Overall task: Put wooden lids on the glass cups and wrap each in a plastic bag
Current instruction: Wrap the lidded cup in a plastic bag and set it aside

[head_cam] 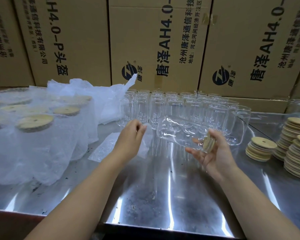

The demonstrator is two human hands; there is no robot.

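Head view. Right hand (213,153), centre-right of frame, palm up, thumb over the rim end, cradling one glass cup (180,134) laid on its side above the steel table (163,196). Wooden lid (209,142) already seated on its mouth, lid end in the palm, closed base pointing left. Probably held sideways to slide base-first into a bag, with the palm backing the lid against slipping off.

Left hand (132,134), just left of centre, fingers curled, seemingly pinching the edge of a thin plastic bag (145,142); blurred, grip not certain. Near the cup's base, not touching. Judged: raised there to offer the bag's opening to the cup.

Behind, mid-frame: rows of bare cups (180,104), upright, mouths up, no lids, within easy reach. Right edge: stacks of spare lids (298,153), on the lidding hand's side. Left of frame: finished cups (33,122), lidded and bagged, standing off to the side of the working space. Flat spare bags (104,148) on the table beside the left forearm. Cardboard boxes (154,40) along the top as backdrop.

Stage, as a judgement: lid done for this cup, bagging about to start; many cups left.
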